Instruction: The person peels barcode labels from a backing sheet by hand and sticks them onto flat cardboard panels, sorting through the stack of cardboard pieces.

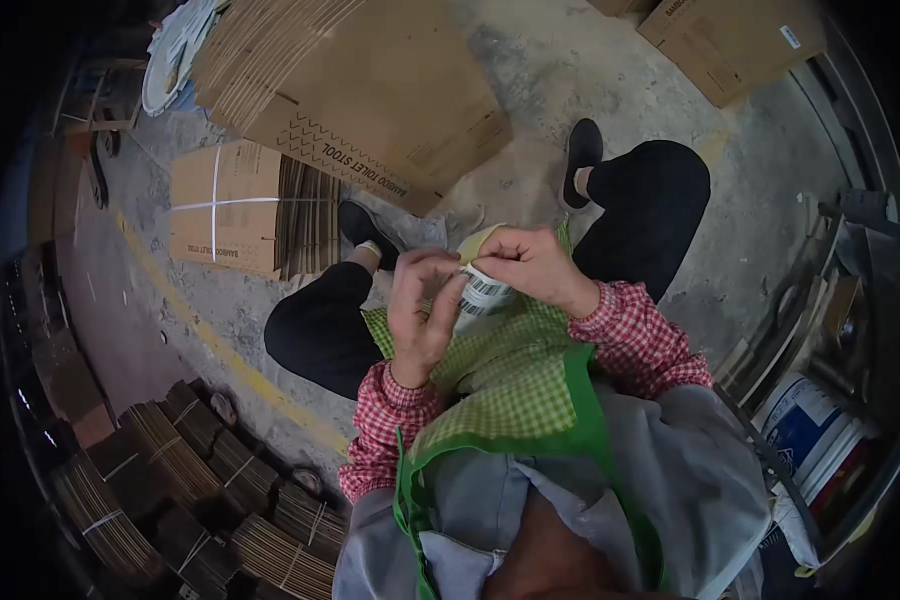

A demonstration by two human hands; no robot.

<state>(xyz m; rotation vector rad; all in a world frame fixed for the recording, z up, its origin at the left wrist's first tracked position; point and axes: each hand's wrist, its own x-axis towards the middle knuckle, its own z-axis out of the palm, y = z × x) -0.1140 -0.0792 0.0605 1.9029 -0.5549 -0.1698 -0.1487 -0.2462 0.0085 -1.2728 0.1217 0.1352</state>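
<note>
Nearest us, a green checked apron (500, 415) covers the lap. Over it, our left hand (422, 312) and right hand (545, 268) hold white barcode labels (483, 296) between them, fingers pinched narrow. Beside the left shoe (363, 226) we see a strapped carton bundle (225, 218) on the concrete floor (750, 200); farther out lies a large carton stack (390, 90).

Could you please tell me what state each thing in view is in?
Barcode labels: curved, printed side showing.
Yellowish strip: bent over, pinched.
Left hand: curled against the labels, exact grip unclear.
Right hand: shut on the strip.
Large cartons: flattened, edges fanned.
Smaller carton bundle: flattened, strapped crosswise.
Lower-left cardboard bundles: flattened, strapped.
Apron: worn.
Shoes: worn.
Bucket: open or lidded, unclear.
</note>
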